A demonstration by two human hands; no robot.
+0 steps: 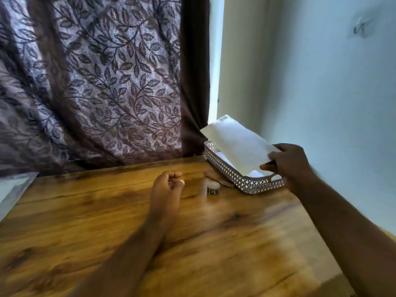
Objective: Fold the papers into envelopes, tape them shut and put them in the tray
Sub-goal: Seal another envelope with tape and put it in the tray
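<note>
Here, at the far left edge, a pale sheet (12,187) lies on the wooden table (85,211), its outline blurred. Behind the table hangs a dark curtain (96,82) patterned with leaves.

Near the middle of the table the left hand (169,185) rests with its forearm along the wood. Its fingers are curled in toward the thumb, and a pale spot shows at the fingertips. The blur hides whether they pinch anything, so I cannot tell. This hand is well apart from the envelope and touches neither it nor the tray.

Just to its right a small roll of tape (213,187) stands on the table, smeared by blur. A flat brown object (216,175), too blurred to identify, lies between the roll and the tray.

The tray (242,182), silver with a perforated wall, sits at the far right corner of the table, close to the pale wall (321,93). White paper (255,173) already lies inside it.

Above the tray, a folded white envelope (237,144) is held tilted, its far end raised over the tray's back rim and its near end lower. The right hand (289,163) grips that near end, with the thumb under it and the fingers over the top edge. The envelope is over the tray's opening and is not lying flat in it. The two hands are apart, with the tape roll and the tray's near end between them.

High on the wall at the right is a small hook (362,26).
</note>
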